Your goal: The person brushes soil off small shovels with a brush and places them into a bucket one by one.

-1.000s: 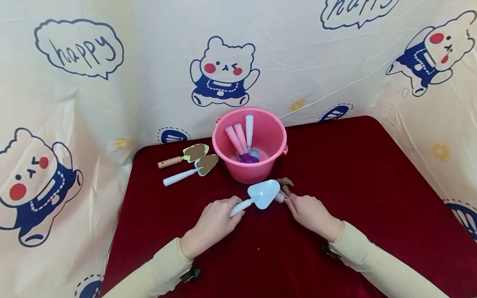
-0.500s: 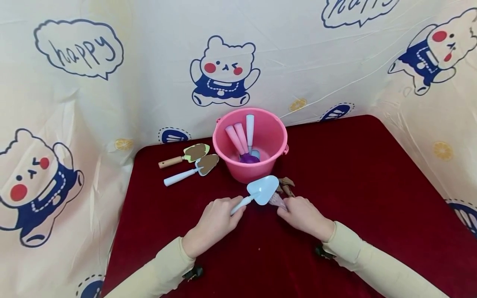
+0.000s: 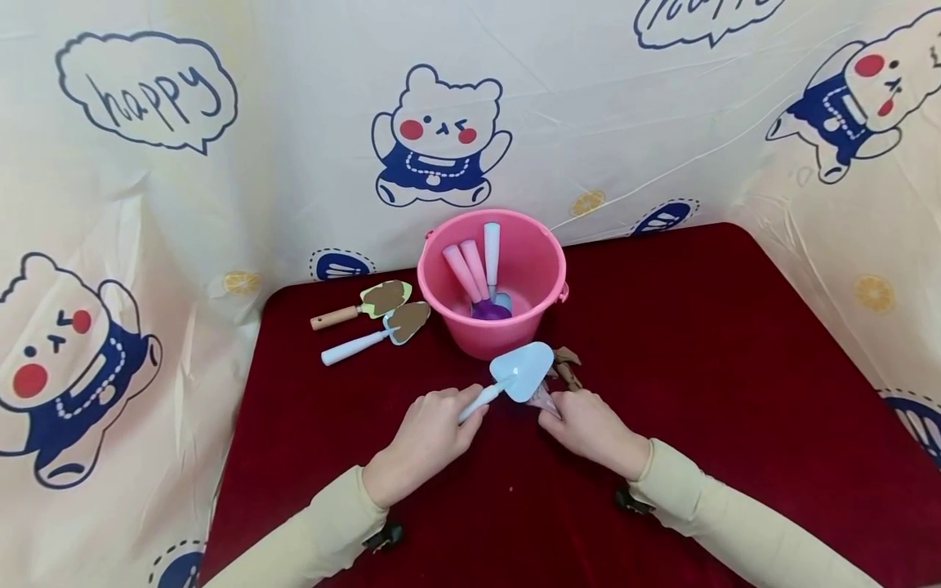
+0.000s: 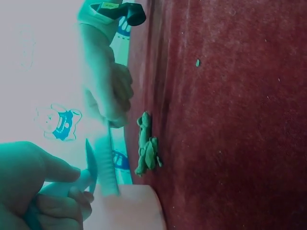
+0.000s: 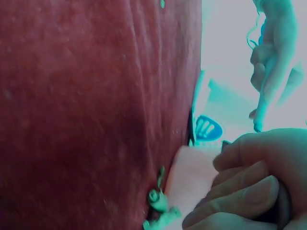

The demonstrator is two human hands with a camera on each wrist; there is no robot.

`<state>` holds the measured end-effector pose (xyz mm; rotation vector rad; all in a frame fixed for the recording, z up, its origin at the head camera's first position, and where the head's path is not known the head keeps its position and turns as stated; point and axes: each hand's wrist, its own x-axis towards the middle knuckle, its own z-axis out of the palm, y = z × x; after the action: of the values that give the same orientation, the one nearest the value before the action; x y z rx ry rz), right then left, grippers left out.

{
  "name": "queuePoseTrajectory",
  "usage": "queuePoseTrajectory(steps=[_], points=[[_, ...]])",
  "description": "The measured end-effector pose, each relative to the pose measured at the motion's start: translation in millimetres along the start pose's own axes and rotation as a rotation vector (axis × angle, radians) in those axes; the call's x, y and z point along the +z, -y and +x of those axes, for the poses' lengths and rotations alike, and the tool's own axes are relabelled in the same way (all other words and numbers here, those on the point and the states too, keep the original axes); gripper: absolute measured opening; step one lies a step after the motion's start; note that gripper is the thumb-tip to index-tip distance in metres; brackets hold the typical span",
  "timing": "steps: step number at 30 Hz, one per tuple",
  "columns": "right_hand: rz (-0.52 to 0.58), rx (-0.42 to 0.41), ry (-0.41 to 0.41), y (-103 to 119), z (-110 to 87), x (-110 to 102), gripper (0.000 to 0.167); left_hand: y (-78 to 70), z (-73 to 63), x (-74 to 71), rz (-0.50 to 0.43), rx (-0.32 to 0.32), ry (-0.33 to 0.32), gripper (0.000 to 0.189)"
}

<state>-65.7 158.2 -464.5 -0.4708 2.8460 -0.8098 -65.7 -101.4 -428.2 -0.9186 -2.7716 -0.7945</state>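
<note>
My left hand (image 3: pixel 434 429) grips the handle of a pale blue trowel (image 3: pixel 524 369), its blade pointing up and to the right. My right hand (image 3: pixel 597 433) holds a brush (image 3: pixel 544 401), whose head is partly hidden behind the trowel blade. In the left wrist view the brush (image 4: pixel 106 167) stretches out from the right hand, close by the trowel blade (image 4: pixel 91 165). Brown clay-like strips (image 3: pixel 568 371) lie on the table just beyond my right hand. The right wrist view shows curled fingers (image 5: pixel 240 191) but hides most of the brush.
Directly behind the trowel stands a pink bucket (image 3: pixel 491 336) with several handled tools inside. To its left lie a wooden-handled green trowel (image 3: pixel 338 318) and a white-handled trowel (image 3: pixel 353 348), both with brown material on their blades. A dark red cloth (image 3: pixel 735 367) covers the table.
My right hand has moved left and slightly toward me, bringing the brush from beside the trowel blade to partly behind it. The trowel has risen slightly in view.
</note>
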Motion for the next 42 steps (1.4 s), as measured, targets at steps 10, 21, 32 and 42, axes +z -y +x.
queuePoseTrajectory(steps=[10, 21, 32, 42], points=[[0.0, 0.029, -0.064, -6, 2.8, -6, 0.032, -4.3, -2.7, -1.3, 0.015, 0.007, -0.019, 0.013], [-0.023, 0.028, -0.104, -12, -2.1, -13, 0.031, -9.3, -2.6, -2.2, 0.021, 0.002, 0.005, 0.019], [-0.016, -0.014, -0.032, 0, -6.6, -3, 0.029, -12.0, 3.2, 0.5, 0.017, 0.03, -0.041, 0.012], [-0.008, 0.034, -0.179, -14, -6.0, -11, 0.032, -14.2, 1.8, -2.9, 0.005, 0.002, -0.021, 0.015]])
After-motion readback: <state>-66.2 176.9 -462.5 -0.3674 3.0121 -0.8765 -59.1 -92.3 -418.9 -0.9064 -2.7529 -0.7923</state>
